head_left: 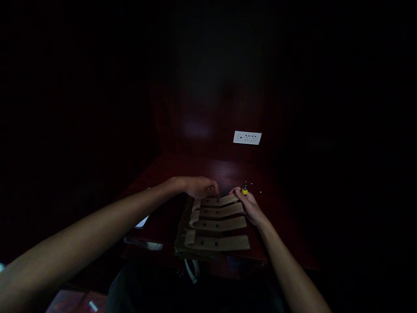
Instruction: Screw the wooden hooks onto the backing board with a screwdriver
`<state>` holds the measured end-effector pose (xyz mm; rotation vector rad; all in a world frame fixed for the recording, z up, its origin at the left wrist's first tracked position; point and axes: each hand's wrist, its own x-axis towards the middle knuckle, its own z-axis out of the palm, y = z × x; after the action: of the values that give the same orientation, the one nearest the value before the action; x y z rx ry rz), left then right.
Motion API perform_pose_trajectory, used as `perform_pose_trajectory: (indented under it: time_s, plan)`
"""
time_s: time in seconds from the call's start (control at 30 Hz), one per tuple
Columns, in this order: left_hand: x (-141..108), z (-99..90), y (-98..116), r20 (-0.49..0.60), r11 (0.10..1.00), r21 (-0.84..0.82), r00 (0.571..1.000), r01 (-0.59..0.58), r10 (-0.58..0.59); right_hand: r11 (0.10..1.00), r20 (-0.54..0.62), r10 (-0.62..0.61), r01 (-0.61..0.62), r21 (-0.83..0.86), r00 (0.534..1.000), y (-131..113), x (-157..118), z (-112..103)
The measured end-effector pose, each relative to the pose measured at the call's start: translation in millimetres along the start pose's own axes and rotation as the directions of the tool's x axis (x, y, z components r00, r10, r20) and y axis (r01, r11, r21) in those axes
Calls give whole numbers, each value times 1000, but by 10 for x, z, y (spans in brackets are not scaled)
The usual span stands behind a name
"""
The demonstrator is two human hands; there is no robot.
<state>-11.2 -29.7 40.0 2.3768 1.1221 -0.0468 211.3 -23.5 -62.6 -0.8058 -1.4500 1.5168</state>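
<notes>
Several light wooden curved pieces [221, 224], each with dark holes, lie in a row on a dark flat backing [182, 230] at the table's front. Over the far end of the row is my left hand [205, 188], its fingers curled; whatever they hold, if anything, is too small to make out. My right hand [247, 203] is closed round a small yellow and black screwdriver [245, 191], tip pointing up and away. Its fingers also touch the right end of the farthest wooden piece.
Two tiny bright bits [260, 191] lie on the dark red table [228, 167], right of the screwdriver. A white socket panel [247, 138] is on the back wall. A flat pale-edged object [142, 222] is partly behind my left forearm. A white loop [193, 270] hangs below the front edge.
</notes>
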Motion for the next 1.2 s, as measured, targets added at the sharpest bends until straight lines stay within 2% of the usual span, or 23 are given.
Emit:
perform_pose_trajectory:
  time_s: [0.1,0.17,0.3,0.4,0.5,0.63,0.7,0.77,0.87,1.0,1.2]
  plan:
    - [19,37,-232,-75,965,-262,997,-27,8,999,24,34,-34,30,999,2,-32,15]
    - [52,79,-337,-80,916,-396,996,-59,29,999,26,40,-41,35,999,3,-50,17]
    - [159,138,-453,-29,741,-663,993,-107,118,997,11,8,-9,73,1000,-21,-42,-32]
    - [263,153,-569,-32,617,-778,988,-118,149,994,7,-29,28,102,1000,-106,-10,-122]
    - [375,175,-732,-36,585,-798,980,-146,195,998,16,-26,25,50,1000,-284,7,-213]
    - [515,241,-885,-21,590,-775,942,-228,335,982,2,-14,14,-186,1000,-650,-31,-242]
    - [572,279,-909,-62,575,-756,909,-313,413,946,31,-11,21,-324,999,-848,-60,-212]
    - [614,308,-909,-78,571,-731,877,-373,474,883,71,-73,98,-460,995,-1025,-83,-169]
    - [649,326,-888,-40,618,-683,864,-389,501,780,99,-140,171,-602,985,-1210,-98,-107]
    - [666,336,-866,34,696,-618,872,-366,488,744,109,-120,162,-649,987,-1279,-105,-31]
    - [656,349,-859,75,732,-594,882,-335,465,758,126,-128,179,-627,984,-1129,-14,136]
